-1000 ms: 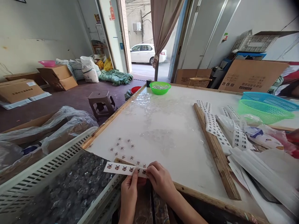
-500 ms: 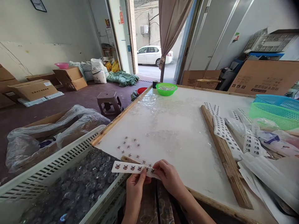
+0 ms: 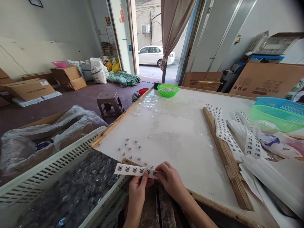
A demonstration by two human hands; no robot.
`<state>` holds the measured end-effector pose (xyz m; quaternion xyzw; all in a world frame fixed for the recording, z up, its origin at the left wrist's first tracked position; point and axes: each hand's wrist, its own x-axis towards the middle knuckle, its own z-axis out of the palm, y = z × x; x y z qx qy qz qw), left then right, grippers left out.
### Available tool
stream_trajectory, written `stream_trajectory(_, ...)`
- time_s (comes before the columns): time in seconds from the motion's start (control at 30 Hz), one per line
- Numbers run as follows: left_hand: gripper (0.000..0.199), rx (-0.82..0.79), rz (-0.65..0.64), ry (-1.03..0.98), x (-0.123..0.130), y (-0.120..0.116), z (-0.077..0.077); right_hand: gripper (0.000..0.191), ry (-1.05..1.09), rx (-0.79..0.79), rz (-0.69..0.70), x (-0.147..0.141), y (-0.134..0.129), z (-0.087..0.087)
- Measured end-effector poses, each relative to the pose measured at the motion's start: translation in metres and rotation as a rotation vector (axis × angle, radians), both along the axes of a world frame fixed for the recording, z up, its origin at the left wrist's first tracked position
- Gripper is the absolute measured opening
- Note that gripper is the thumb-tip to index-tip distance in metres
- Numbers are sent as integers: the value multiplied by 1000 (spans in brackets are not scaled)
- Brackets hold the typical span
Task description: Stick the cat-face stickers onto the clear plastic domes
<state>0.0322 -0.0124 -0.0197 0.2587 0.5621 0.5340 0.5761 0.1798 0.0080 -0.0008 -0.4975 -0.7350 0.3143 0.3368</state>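
Note:
A white strip printed with a row of small animal faces (image 3: pixel 131 170) is held above the table's near edge. My left hand (image 3: pixel 139 190) pinches it from below, thumb on top, right of its middle. At the strip's right end, my right hand (image 3: pixel 170 179) has its thumb and fingers closed on it. Several small clear pieces with the same face print (image 3: pixel 129 148) lie on the white tabletop (image 3: pixel 190 152) just beyond the strip. A short wooden piece (image 3: pixel 128 161) shows partly behind the strip.
A white crate (image 3: pixel 71 158) of clear round pieces stands at the left. On the right lie a wooden plank (image 3: pixel 228 161), printed strips (image 3: pixel 222 126) and a green basket (image 3: pixel 275 117). A green bowl (image 3: pixel 168 91) sits at the far edge. A stool (image 3: pixel 110 103) stands beyond the crate.
The view has shifted slightly. Both hands keep their hold on the strip, and its right end now sits a little closer under my right fingers.

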Motion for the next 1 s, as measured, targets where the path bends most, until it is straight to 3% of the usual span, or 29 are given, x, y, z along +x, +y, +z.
stream_trajectory(0.23,42,-30,48,-40,-2,3,-4,8,-62,235,18,-4,-3,-4)
stream_trajectory(0.33,42,-75,43,-37,-3,3,-2,6,-45,242,25,-3,-2,-3)
stream_trajectory(0.47,43,-87,42,-32,-1,1,1,19,-38,230,-20,-1,1,-7)
stream_trajectory(0.7,43,-41,63,-43,2,1,-4,10,-54,297,-18,-7,-6,-6)
stream_trajectory(0.8,41,-54,108,-47,0,2,-4,10,142,182,-53,3,1,-1)
stream_trajectory(0.87,44,-55,143,-69,-1,3,-1,12,261,62,-173,20,16,-2)
stream_trajectory(1.0,42,-32,144,-108,-2,5,10,21,209,-206,-415,65,55,-18)
